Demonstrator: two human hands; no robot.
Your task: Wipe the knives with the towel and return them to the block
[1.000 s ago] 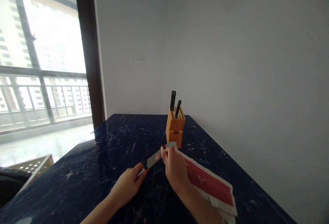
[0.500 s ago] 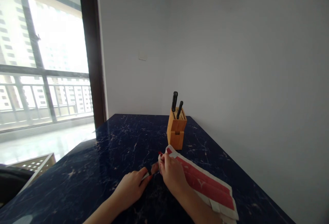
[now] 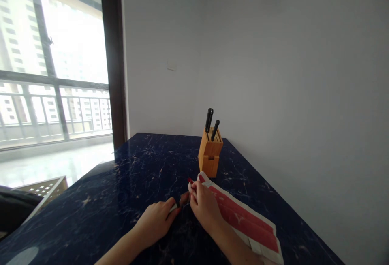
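— Low on the dark marbled tabletop, what did each hand have?

— The left hand had its grip closed around the black handle of a knife, thumb and fingers pinched near the handle's front end. The right hand had its grip closed on the near end of a red and white cloth, folded over the blade, so the blade itself was hidden under the fabric and fingers.

— And where did the knife lie from the left hand?

— At about two o'clock of it, between the two hands, which were almost touching. The cloth trailed from the right hand toward four o'clock, lying flat on the tabletop.

— Anything else about?

— A wooden knife block stood upright at twelve o'clock of the right hand, near the cloth's far corner, with two black handles sticking up out of it. At ten o'clock was a big window.
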